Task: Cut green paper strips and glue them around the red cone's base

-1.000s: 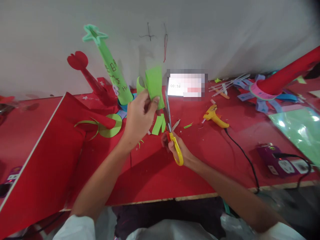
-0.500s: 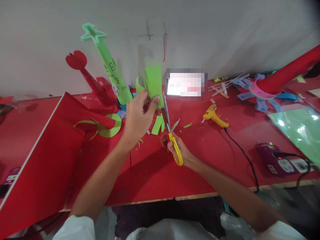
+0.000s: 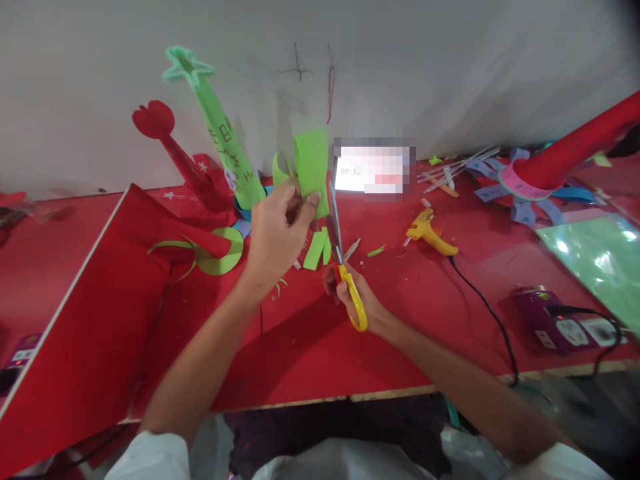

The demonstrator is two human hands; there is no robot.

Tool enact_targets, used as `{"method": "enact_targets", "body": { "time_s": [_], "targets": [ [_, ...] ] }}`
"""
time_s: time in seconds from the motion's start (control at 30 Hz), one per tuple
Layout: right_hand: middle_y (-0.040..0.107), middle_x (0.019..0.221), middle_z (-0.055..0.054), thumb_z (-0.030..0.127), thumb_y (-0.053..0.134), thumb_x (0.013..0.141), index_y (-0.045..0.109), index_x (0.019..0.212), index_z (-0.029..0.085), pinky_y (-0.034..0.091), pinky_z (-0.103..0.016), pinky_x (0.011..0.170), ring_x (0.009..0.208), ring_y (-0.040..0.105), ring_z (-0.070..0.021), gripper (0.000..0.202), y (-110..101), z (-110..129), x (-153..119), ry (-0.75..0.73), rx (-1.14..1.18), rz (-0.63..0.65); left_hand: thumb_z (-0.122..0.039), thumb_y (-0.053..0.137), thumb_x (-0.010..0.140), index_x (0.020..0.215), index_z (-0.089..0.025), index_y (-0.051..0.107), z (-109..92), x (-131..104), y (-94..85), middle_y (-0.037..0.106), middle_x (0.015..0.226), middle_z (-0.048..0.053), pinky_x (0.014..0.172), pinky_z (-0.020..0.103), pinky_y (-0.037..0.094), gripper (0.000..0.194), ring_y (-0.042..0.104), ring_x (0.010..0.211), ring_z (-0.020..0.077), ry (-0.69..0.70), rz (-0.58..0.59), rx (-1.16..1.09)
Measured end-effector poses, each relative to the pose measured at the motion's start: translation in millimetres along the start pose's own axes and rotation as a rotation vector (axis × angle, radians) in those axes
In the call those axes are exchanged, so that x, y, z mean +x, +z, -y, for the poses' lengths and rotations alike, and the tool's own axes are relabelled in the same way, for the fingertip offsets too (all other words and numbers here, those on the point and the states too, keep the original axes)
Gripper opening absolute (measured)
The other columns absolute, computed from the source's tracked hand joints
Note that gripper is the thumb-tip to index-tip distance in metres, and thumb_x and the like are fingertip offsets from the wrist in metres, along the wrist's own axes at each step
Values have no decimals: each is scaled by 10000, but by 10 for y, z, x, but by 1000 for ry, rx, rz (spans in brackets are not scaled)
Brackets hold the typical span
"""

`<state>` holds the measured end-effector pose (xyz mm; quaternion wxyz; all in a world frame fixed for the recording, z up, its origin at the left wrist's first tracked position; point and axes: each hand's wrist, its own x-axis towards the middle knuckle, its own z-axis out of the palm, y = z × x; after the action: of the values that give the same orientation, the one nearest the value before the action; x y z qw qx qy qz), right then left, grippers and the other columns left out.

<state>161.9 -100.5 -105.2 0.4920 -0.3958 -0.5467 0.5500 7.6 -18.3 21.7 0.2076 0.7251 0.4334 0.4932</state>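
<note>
My left hand (image 3: 280, 230) pinches a strip of bright green paper (image 3: 313, 163) and holds it up over the table; one curled end shows behind the fingers. In my right hand (image 3: 353, 293) are scissors (image 3: 356, 303) with yellow and orange handles, blades pointing up beside the paper's right edge. The blades look nearly closed, and I cannot tell whether they touch the paper. Small green paper offcuts (image 3: 315, 250) lie on the red table below, between the two hands.
A yellow glue gun (image 3: 431, 233) with a black cord lies right of the scissors. Behind it stands a lit phone (image 3: 370, 170). Paper tubes, one green (image 3: 227, 140) and one red (image 3: 585, 143), flank the work. A red board (image 3: 90, 320) slants at left; a purple power socket (image 3: 555, 323) sits right.
The green paper has shifted slightly to the right and tilts a little differently. The scissor blades have moved slightly right with it. Both hands keep their grip.
</note>
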Motion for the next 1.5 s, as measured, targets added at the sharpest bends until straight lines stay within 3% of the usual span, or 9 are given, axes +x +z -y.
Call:
{"method": "enact_targets", "body": {
  "time_s": [0.37,0.7,1.1,1.3,1.5],
  "targets": [
    [536,800,29,957,483,848,526,969,228,374,-271,547,620,426,-103,740,-33,10,-15,-12,-47,22,-347,641,1035,799,-226,508,-44,-15,20,574,589,-50,512,259,421,296,554,483,94,-21,38,-52],
    [520,820,27,912,545,868,545,984,228,366,-250,514,629,441,-108,694,-37,-36,-44,1,31,22,-417,656,1030,783,-230,505,-23,-15,36,582,599,-30,495,272,421,345,550,494,106,-37,39,-103],
    [465,704,53,902,582,859,537,902,226,298,-240,493,572,375,-94,679,-59,-54,-56,25,1,-3,-395,646,1035,781,-234,498,-43,-5,-3,547,588,-30,494,281,403,336,517,493,110,-37,51,-89],
    [459,689,58,910,603,836,523,870,230,283,-238,474,550,365,-88,686,-42,5,-48,27,10,-9,-498,632,1038,795,-239,527,-27,0,-8,512,612,-27,498,285,428,371,528,518,118,-52,57,-93],
    [455,674,56,949,590,800,526,860,237,280,-242,470,548,366,-95,718,-44,9,-45,36,-9,-13,-671,551,1026,823,-239,535,40,16,-5,397,670,-16,524,283,401,478,475,582,125,-29,-49,-105]
  ]
}}
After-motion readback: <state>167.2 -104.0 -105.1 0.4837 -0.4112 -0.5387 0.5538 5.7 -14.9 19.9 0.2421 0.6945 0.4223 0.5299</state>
